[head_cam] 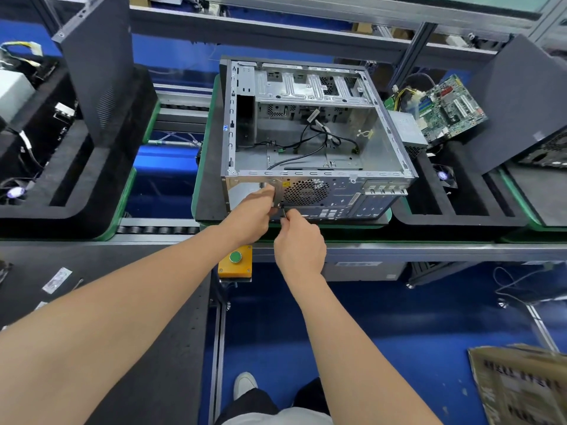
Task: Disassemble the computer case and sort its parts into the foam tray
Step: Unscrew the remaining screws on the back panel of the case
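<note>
An open metal computer case (310, 139) lies on its side on a black mat, its rear panel facing me, with loose black cables inside. My left hand (256, 210) rests against the rear panel beside the fan grille, thumb up on the metal. My right hand (299, 237) pinches a thin dark tool, likely a screwdriver (283, 213), whose tip meets the panel's lower edge. A black foam tray (460, 207) to the right holds a green motherboard (448, 107), a grey power supply (409, 130) and a small fan (443, 176).
A second foam tray (61, 179) on the left carries parts and a dark side panel (98, 65) standing upright. Another dark case (527, 108) leans at the right. A yellow box with a green button (235, 260) sits on the conveyor rail. Cardboard (521, 384) lies on the blue floor.
</note>
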Demonstrator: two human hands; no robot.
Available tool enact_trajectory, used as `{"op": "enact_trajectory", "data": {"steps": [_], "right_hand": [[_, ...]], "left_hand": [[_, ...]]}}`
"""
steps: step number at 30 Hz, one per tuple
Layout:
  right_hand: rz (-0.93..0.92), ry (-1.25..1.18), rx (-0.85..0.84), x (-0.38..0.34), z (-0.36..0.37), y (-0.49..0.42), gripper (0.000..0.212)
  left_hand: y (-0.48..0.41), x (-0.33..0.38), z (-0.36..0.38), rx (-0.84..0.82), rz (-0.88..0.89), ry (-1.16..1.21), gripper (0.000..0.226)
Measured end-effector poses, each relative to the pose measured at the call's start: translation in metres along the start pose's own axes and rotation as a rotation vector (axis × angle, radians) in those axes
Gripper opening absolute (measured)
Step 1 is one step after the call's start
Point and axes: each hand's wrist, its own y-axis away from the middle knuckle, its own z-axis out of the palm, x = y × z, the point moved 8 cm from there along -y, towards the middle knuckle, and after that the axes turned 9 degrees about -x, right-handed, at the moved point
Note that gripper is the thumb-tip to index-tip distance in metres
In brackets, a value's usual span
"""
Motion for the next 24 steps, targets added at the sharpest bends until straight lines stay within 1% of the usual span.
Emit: {"op": "enact_trajectory", "data": {"steps": [2,4,7,9,11,14,17,19,21,24], "right_hand": [[0.017,-0.247,-0.088,0.007,0.004,-0.006,0.019],[0.064,-0.549,-0.243,0.013,0.011,-0.012,0.022],[0.206,-0.994,-0.476,0.014,0.027,-0.015,0.027],[0.321,-1.288,-0.582,0.007,0.037,-0.012,0.03],[0.371,-1.486,-0.663,-0.001,0.044,-0.01,0.03],[0.393,-1.66,-0.751,-0.009,0.049,-0.008,0.032],[0.516,-1.875,-0.801,-0.011,0.054,-0.005,0.033],[0.577,-1.97,-0.813,-0.012,0.057,-0.004,0.033],[0.603,-1.974,-0.797,-0.01,0.058,-0.005,0.03],[0.62,-1.897,-0.74,-0.007,0.057,-0.007,0.026]], "left_hand": [[0.0,0.0,0.0,0.015,-0.002,0.003,0.022],[0.001,0.001,-0.001,0.028,-0.001,0.006,0.024],[0.001,0.001,-0.005,0.05,0.011,0.006,0.025],[0.001,0.001,-0.006,0.056,0.01,-0.009,0.025],[0.001,0.001,-0.005,0.049,0.014,-0.02,0.025],[-0.001,-0.001,-0.004,0.036,0.013,-0.014,0.024],[0.0,-0.001,-0.004,0.019,0.018,0.006,0.025],[0.001,-0.001,-0.004,0.015,0.014,0.003,0.025],[0.001,-0.001,-0.004,0.019,0.013,0.003,0.027],[0.001,0.0,-0.003,0.019,0.007,0.0,0.028]]}}
